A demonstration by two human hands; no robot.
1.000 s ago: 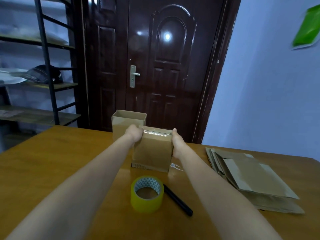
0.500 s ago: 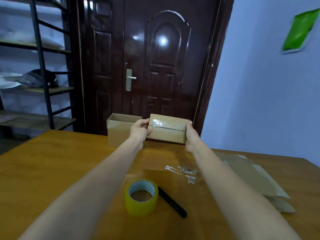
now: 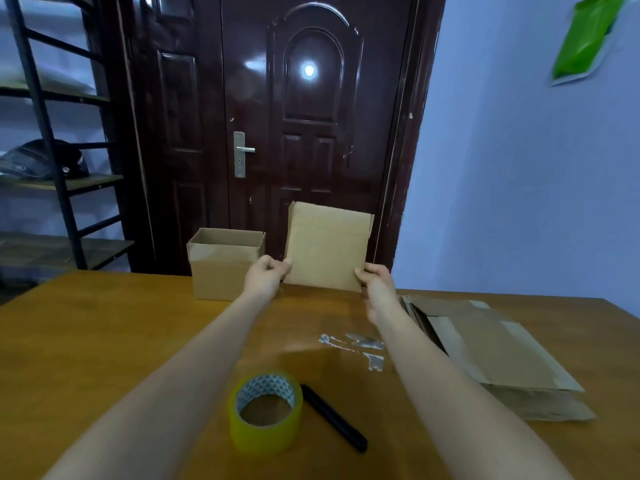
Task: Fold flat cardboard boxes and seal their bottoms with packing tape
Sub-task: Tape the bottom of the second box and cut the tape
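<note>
Behind the wooden surface (image 3: 104, 341) stands a dark panelled door (image 3: 311, 133), with a metal shelf rack (image 3: 52, 150) to the left and a blue wall to the right. At the far edge of the surface, both hands hold a folded cardboard box (image 3: 327, 249) between them: the left hand (image 3: 266, 277) pinches its lower left corner, and the right hand (image 3: 377, 280) curls its fingers around the lower right corner. Each grip is closed on the box.

A second ago this box stood nearer the tape roll with its taped bottom on top; half a second ago it was lifted and carried toward the door, the glossy tape strip facing the camera. Now it has been turned over, so a plain brown side faces the camera and the open flaps point up. It sits just to the right of an earlier finished box (image 3: 225, 268), close beside it, though whether they touch cannot be told.

By my reading, this box's bottom is sealed and it is being set upright in line with the first. What remains is the stack of flat cardboard boxes (image 3: 502, 355) lying to the right. The yellow packing tape roll (image 3: 265, 412) and the black marker-like tool (image 3: 334, 417) lie near the front edge, and some scraps of clear tape (image 3: 360, 344) are stuck on the surface.
</note>
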